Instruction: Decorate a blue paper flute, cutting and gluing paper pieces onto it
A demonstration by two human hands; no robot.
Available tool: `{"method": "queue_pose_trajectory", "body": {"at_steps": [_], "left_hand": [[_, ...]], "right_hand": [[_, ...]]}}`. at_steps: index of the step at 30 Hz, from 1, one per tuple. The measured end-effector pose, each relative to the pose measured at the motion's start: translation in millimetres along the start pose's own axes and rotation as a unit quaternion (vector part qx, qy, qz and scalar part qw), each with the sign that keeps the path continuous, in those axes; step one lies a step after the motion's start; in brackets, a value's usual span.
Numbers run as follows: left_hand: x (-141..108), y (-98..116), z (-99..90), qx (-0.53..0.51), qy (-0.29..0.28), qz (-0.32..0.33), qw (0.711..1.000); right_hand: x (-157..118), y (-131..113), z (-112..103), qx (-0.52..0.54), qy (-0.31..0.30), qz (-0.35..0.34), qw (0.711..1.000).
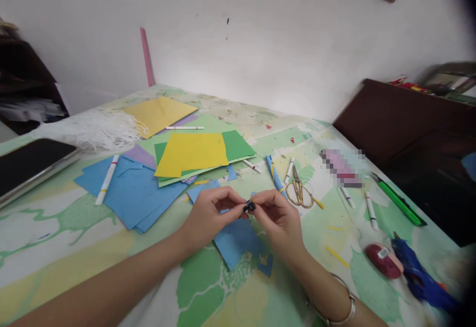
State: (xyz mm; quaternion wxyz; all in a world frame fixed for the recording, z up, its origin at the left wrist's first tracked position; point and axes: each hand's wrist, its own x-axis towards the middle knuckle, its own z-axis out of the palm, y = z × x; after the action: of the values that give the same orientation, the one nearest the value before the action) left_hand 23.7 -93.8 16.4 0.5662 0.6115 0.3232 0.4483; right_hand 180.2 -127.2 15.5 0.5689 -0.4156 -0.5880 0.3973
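Observation:
Both my hands meet at the middle of the view, over the table. Between their fingertips is a small black piece (249, 207), too small to name. My left hand (213, 213) pinches it from the left, thumb against fingers. From the right, my right hand (280, 218) pinches it the same way; a bangle circles that wrist. Below the hands lies a blue sheet (238, 242), with a small blue scrap (265, 266) beside it. Gold-handled scissors (299, 193) rest just beyond my right hand, next to a rolled blue and yellow strip (275, 174).
Yellow sheets (193, 153) and blue sheets (130, 193) lie at the left, near white cord (96, 131) and a dark-screened device (33, 165). To the right are markers (371, 211), a green utility knife (399, 200), a dark red mouse-shaped object (384, 260) and a blue glue gun (424, 275).

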Motion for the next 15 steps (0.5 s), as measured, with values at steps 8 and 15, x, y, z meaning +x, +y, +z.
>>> {"method": "queue_pose_trajectory", "body": {"at_steps": [8,15], "left_hand": [[-0.4,1.7,-0.3,0.020,-0.014,-0.024,0.999],[-0.2,4.0,-1.2,0.018,-0.042,-0.047,0.998]], "right_hand": [[-2.0,-1.3,0.1,-0.047,0.016,0.015,0.999],[-0.2,-0.3,-0.8,-0.035,-0.010,0.046,0.998]]}}
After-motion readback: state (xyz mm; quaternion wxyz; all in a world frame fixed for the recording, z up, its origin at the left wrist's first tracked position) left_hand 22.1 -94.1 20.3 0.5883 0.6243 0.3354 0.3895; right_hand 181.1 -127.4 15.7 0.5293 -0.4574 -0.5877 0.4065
